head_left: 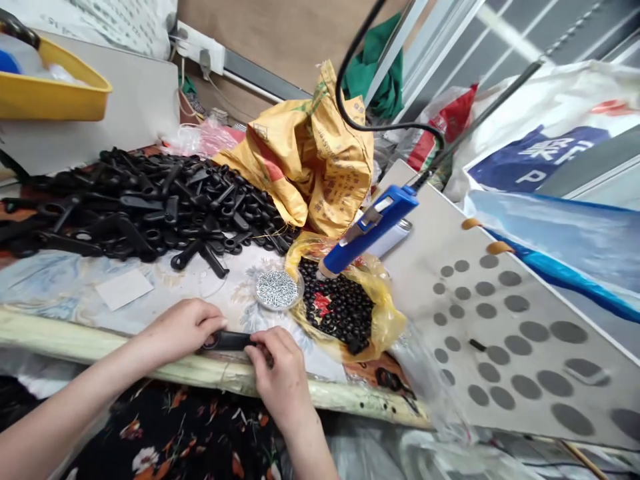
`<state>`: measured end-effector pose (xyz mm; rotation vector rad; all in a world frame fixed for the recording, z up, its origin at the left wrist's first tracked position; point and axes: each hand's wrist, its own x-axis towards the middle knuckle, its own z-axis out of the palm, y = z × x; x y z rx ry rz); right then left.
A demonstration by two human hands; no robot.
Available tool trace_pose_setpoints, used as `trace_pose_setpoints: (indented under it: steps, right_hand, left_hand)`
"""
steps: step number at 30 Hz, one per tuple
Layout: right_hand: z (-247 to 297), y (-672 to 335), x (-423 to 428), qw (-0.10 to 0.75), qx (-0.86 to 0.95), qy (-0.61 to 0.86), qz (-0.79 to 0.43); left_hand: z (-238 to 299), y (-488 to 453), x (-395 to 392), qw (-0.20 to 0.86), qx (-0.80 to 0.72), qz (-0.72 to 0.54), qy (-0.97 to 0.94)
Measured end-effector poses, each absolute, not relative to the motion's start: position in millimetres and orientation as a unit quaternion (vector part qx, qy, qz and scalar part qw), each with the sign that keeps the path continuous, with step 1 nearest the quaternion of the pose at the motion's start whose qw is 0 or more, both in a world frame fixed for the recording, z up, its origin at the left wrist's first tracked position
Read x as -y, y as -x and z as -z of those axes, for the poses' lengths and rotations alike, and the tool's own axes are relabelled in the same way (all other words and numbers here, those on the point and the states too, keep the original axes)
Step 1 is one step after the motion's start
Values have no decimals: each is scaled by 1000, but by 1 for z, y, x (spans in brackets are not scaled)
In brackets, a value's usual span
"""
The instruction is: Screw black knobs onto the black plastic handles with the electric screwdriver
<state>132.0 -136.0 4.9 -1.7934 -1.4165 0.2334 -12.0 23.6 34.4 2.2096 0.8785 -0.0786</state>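
Observation:
A black plastic handle [234, 341] lies level near the table's front edge, gripped at both ends. My left hand [187, 327] pinches its left end, where a round eye shows. At its right end the fingers of my right hand [280, 363] are closed around it; whether they hold a smaller part too is hidden. Just beyond my hands stands a round clear tub of small silver screws [277, 289]. Right of the tub, an open yellow plastic bag [393, 320] holds many small black round parts [345, 310]. A blue electric screwdriver [370, 230] hangs tip-down over that bag.
A large heap of black handles [150, 200] covers the back left, with a white card [124, 289] before it. A yellow woven sack [345, 167] stands behind. The screwdriver's black cable [343, 80] loops overhead. A grey perforated panel [500, 320] borders the right; a yellow bin [75, 93] sits upper left.

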Motion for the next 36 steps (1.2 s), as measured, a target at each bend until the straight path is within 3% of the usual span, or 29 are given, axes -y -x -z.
trace_pose_setpoints:
  steps: [2, 5, 7, 9, 13, 17, 21, 28, 30, 34, 36]
  right_hand:
    - [-4, -129, 133, 417, 557, 713, -81]
    - [-2, -125, 128, 431, 545, 715, -83]
    - [-1, -131, 129, 439, 541, 709, -109]
    - [-2, -151, 137, 447, 512, 726, -99]
    - [-7, -223, 163, 430, 373, 821, 33]
    - [-12, -275, 164, 362, 390, 846, 17]
    - [-17, -283, 147, 315, 442, 840, -22]
    - [-27, -270, 181, 347, 402, 847, -29]
    - [-29, -248, 200, 409, 336, 844, -85]
    - [-29, -182, 205, 534, 264, 714, -368]
    - [-25, -155, 188, 565, 269, 663, -411]
  left_hand:
    - [-35, 10, -22, 358, -353, 46, -863]
    - [-39, 10, -9, 187, -430, 32, -883]
    - [-41, 14, 1, 88, -442, -27, -892]
    - [-38, 19, 8, 55, -395, -146, -905]
    - [-21, 19, 16, 140, -221, -320, -911]
    - [1, 0, 24, 246, -181, -290, -907]
    - [7, -11, 28, 271, -196, -278, -901]
    - [7, -1, 24, 253, -214, -291, -898]
    - [7, 0, 24, 257, -213, -289, -897]
    - [2, 0, 27, 268, -232, -271, -895]
    - [-1, 0, 28, 277, -243, -263, -892]
